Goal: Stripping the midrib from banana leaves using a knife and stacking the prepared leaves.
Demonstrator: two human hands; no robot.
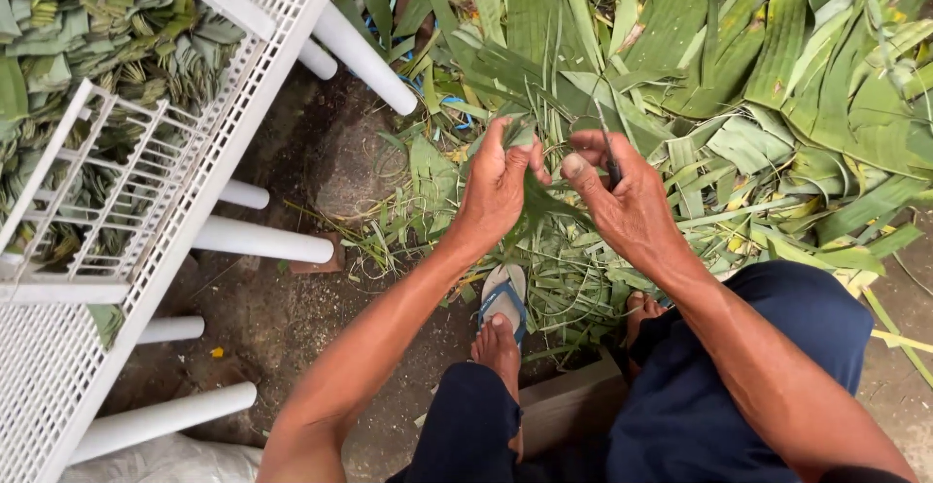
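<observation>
Both hands meet above a wide heap of long green ribbed leaves [739, 85] spread over the dirt ground, and everything else can be placed from that heap. The left hand [501, 187] is curled closed, fingers and thumb pinching a narrow dark green leaf strip [539, 201] that runs down between the two hands, just over the near edge of the heap. The right hand [622, 196] is closed too, gripping a thin dark blade-like tool [609, 148] that stands up between thumb and fingers; its thumb tip rests against the same strip. Whether the blade touches the strip cannot be told. Below the hands, at the near edge of the heap, the left foot sits in a blue-strapped flat sandal [503, 298] among trimmed scraps, and dark blue trousers [719, 386] cover both knees. Left of the heap stands a white perforated plastic table [146, 240] on round white legs, and a stack of folded green leaf pieces [107, 26] lies beyond it in a white wire rack [97, 191].
</observation>
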